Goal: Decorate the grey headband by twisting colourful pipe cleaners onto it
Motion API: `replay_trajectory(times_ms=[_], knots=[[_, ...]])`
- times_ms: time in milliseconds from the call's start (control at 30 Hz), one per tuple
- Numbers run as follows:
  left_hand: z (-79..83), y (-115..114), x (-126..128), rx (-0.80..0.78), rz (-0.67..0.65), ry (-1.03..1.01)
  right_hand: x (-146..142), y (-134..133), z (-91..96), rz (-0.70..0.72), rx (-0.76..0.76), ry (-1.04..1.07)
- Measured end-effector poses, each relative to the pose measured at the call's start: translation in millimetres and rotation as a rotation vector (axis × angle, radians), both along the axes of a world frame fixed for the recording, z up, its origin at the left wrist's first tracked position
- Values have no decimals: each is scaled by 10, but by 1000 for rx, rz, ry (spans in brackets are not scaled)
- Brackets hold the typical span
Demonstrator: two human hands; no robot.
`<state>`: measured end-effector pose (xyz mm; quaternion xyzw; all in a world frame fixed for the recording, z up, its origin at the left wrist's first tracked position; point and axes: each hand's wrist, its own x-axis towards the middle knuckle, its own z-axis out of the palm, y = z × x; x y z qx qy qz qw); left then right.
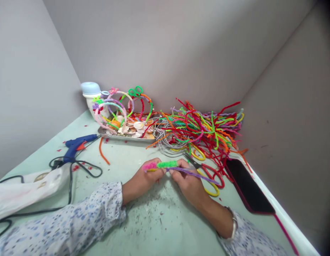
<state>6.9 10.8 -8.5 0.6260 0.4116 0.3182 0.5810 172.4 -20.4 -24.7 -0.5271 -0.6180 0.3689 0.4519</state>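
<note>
Several pipe-cleaner hoops (114, 103) are standing formed and trimmed with small twists at upper centre of the frame, leaning against a jar (97, 106) with a pale blue lid and rising from a metal tray (127, 138) of shells (132, 126). Much loose stock is remaining: a tangled heap of pipe cleaners (204, 128) is lying at right of centre, with a coil of grey wire (165, 142) beside it. At lower centre, the pipe-cleaner bundle (165, 165), fuzzy pink at one end and green in the middle, is being held across the space between both hands, just above the green table (156, 231). The left hand (140, 181) is gripping the pink end, its fingers (156, 173) curled together and clamped on it. The right hand (187, 185) is closing on the bundle's other end, its fingers (178, 164) pressed together on the green section and on a purple strand (194, 174) trailing toward lower right. Scissors (209, 174) with red and yellow handles are lying just beside the right hand. A blue glue gun (76, 146) is resting at left with its black cord (74, 167) looping near a white cloth (28, 188), while a dark phone (247, 185) is lying at right.
</note>
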Motion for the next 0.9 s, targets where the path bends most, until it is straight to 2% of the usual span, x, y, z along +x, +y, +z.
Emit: replay_trajectory(times_ms=[200, 367, 500, 633, 900], knots=[[15, -10, 10, 11, -3, 10, 2, 5, 0, -7, 12, -15], [-54, -6, -3, 33, -26, -1, -5, -3, 42, -18, 16, -61], [-95, -7, -1, 48, -39, 15, -6, 10, 71, -18, -13, -49], [-70, -7, 2, 54, -34, 19, -5, 14, 81, -11, -40, -25], [-56, 18, -3, -42, 0, -40, -1, -15, 52, 38, -76, 195]])
